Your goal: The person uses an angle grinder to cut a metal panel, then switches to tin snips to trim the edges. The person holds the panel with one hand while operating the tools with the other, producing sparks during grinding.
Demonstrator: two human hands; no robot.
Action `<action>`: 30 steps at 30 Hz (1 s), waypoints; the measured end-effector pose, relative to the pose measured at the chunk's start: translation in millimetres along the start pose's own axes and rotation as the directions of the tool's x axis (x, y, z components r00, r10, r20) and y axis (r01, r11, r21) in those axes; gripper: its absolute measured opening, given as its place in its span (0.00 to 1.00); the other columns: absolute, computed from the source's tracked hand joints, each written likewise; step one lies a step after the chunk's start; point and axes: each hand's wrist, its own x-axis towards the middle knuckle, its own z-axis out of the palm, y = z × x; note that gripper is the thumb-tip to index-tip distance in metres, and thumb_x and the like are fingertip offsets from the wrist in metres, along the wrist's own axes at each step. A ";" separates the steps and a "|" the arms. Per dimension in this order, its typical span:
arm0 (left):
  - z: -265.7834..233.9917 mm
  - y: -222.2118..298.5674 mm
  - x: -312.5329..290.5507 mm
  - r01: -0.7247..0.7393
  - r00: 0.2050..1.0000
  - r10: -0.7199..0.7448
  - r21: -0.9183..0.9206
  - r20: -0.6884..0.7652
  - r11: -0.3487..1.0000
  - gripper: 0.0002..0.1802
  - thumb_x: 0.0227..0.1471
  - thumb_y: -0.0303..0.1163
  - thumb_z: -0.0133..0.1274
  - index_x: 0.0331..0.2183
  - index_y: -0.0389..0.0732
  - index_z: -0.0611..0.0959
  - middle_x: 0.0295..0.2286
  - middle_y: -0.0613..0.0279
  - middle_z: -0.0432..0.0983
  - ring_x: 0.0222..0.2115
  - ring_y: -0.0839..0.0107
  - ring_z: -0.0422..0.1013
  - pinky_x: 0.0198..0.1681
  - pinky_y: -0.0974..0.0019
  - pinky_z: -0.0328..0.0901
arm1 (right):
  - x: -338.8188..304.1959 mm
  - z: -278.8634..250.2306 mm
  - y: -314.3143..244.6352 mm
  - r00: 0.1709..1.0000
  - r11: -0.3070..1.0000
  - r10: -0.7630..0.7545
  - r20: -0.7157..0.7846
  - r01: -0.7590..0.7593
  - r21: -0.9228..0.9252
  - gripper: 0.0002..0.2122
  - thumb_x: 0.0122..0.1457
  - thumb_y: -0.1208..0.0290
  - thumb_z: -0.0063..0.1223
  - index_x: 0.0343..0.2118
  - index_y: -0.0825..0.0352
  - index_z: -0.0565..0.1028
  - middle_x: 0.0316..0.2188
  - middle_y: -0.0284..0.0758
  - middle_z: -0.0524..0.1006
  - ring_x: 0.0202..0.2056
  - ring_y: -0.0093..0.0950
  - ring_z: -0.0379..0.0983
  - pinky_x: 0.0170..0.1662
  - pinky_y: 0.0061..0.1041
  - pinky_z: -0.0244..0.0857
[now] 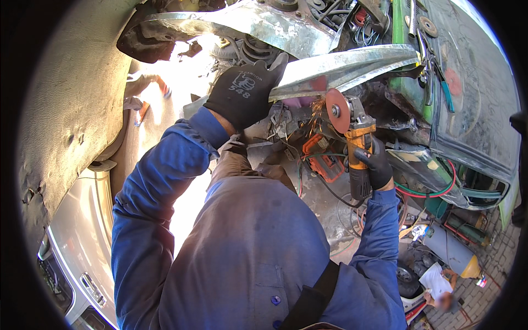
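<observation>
In a black work glove, my left hand (245, 91) is closed on the left end of a long, bent sheet-metal panel (352, 66). Its fingers are partly hidden, with the thumb side up by the panel's edge. My right hand (378, 165), also gloved, wraps round the body of a yellow and black angle grinder (360, 144). The grinder points away from me, and its reddish disc (345, 114) is at the panel's near edge. Orange sparks (316, 113) fly to the left of the disc; the exact contact spot is hard to see.
Pliers with teal handles (446, 94) and a loose disc (428, 26) lie on the green car (478, 71) at right. An orange case (327, 165) and cables are below. Gas cylinders (451, 247) and a person (439, 283) are lower right. A pale car (82, 225) stands left.
</observation>
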 end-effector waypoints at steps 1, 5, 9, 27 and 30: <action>-0.4 0.2 0.3 0.004 1.000 -0.004 -0.003 0.008 1.000 0.50 0.47 0.25 0.62 0.71 0.49 0.64 0.36 0.53 0.80 0.36 0.52 0.80 0.38 0.52 0.73 | 0.0 0.0 -0.1 1.000 1.000 0.010 0.012 -0.010 0.010 0.23 0.63 0.67 0.65 0.57 0.72 0.73 0.42 0.37 0.82 0.39 0.26 0.82 0.44 0.30 0.79; -2.4 1.1 0.9 0.008 1.000 -0.008 -0.004 0.011 1.000 0.46 0.49 0.30 0.64 0.68 0.47 0.67 0.35 0.52 0.81 0.37 0.51 0.80 0.38 0.51 0.74 | 0.3 0.8 0.5 1.000 0.999 0.016 0.000 -0.016 0.028 0.23 0.63 0.67 0.65 0.57 0.72 0.74 0.43 0.37 0.82 0.38 0.26 0.82 0.43 0.30 0.79; -3.9 1.4 1.1 0.001 1.000 -0.001 -0.004 0.007 1.000 0.44 0.49 0.33 0.66 0.67 0.46 0.69 0.35 0.52 0.81 0.37 0.51 0.80 0.38 0.50 0.74 | -0.6 1.5 -1.1 0.999 0.997 0.024 0.028 -0.026 0.066 0.22 0.62 0.67 0.65 0.55 0.72 0.75 0.41 0.37 0.82 0.36 0.26 0.83 0.42 0.30 0.79; 0.0 0.1 1.0 -0.002 1.000 0.002 0.012 -0.002 1.000 0.45 0.49 0.34 0.66 0.67 0.47 0.69 0.36 0.52 0.81 0.37 0.51 0.80 0.37 0.50 0.73 | -1.3 6.5 -3.1 1.000 0.998 0.012 0.008 -0.013 0.060 0.22 0.61 0.65 0.65 0.54 0.72 0.75 0.39 0.38 0.82 0.34 0.27 0.82 0.40 0.29 0.78; 0.7 -0.5 0.7 -0.011 1.000 0.012 0.015 -0.021 1.000 0.45 0.49 0.33 0.66 0.67 0.47 0.69 0.36 0.52 0.81 0.37 0.51 0.80 0.37 0.50 0.73 | -1.5 6.3 -3.2 1.000 0.998 0.011 0.005 -0.011 0.058 0.22 0.62 0.65 0.65 0.54 0.72 0.75 0.39 0.38 0.82 0.34 0.27 0.83 0.40 0.29 0.78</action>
